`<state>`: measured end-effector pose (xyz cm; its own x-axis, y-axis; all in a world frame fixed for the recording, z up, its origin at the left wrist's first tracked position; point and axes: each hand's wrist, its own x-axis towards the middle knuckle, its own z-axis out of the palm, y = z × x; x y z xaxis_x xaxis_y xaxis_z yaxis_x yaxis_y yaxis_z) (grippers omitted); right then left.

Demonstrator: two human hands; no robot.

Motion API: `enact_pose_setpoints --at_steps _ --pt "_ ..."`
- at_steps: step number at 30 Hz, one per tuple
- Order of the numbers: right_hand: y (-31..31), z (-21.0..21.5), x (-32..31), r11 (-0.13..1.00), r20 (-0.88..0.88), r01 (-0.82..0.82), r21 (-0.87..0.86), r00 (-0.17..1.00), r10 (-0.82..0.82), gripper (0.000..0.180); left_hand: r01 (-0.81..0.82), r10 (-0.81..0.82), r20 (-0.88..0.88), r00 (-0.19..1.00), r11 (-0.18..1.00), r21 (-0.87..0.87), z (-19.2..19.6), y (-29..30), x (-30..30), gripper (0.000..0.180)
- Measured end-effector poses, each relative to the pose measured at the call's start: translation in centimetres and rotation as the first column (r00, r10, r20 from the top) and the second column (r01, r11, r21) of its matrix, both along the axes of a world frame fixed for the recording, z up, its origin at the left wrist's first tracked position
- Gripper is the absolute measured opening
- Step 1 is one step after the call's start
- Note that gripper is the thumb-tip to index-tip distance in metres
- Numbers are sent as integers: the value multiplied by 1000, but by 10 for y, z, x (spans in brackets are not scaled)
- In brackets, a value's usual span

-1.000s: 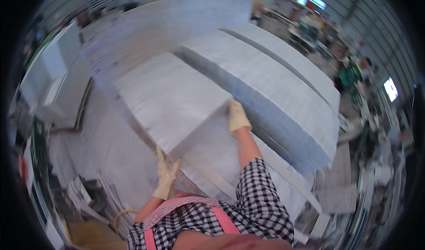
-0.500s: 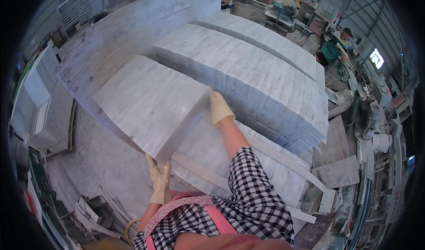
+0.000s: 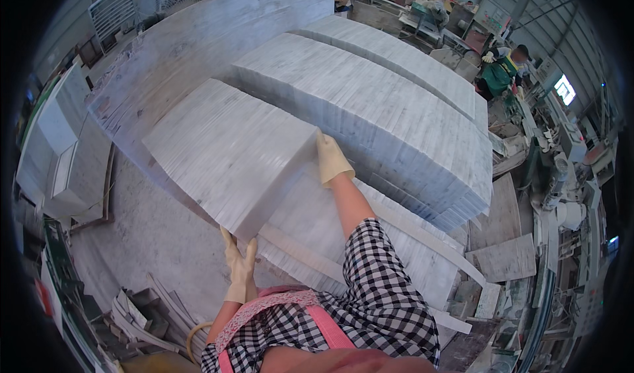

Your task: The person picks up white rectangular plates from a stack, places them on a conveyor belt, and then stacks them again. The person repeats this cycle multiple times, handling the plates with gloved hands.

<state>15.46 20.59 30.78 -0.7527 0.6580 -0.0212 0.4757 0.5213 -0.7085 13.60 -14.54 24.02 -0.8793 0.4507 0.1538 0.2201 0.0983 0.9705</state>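
Grey-white stone slabs stand on edge in a tightly packed row point(image 3: 228, 142) in front of me. My left hand point(image 3: 240, 271), in a cream rubber glove, grips the near lower-left corner of the front stone slab point(image 3: 281, 185), thumb on its face and fingers round its side. At the slab's other end my right hand point(image 3: 335, 160), gloved alike, holds the edge, its fingertips partly hidden behind the corner. Below the slab's face lies a lower layer of slabs point(image 3: 304, 208) with pale wooden strips point(image 3: 304, 253) across it.
Two longer slab rows point(image 3: 370, 102) stand to the right, past a narrow gap. A big upright panel point(image 3: 198, 36) rises behind. White stone blocks point(image 3: 72, 175) stand at left. Scraps point(image 3: 139, 310) lie on the floor at lower left. A co-worker in green point(image 3: 502, 72) is at far right.
The view has shifted slightly. Both my hands keep their places at the ends of the front slab. The co-worker at far right has become more upright, with a gloved hand now showing.
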Motion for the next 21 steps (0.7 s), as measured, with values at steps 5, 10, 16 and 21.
enact_pose_setpoints --at_steps 5,10,16,21 --pt "2 -10 -4 993 -233 116 13 966 -110 73 12 -13 24 1000 1000 17 5 0 2 95" --pt "4 -8 -4 997 -121 69 -26 990 -71 54 14 -15 15 1000 999 44 5 0 0 95" --pt "-1 -13 5 886 45 -88 454 996 76 70 12 -13 28 1000 999 35 -1 -2 -2 96" --pt "0 -16 -1 877 13 -60 478 998 61 56 17 -17 15 1000 998 63 -5 -3 -5 97"
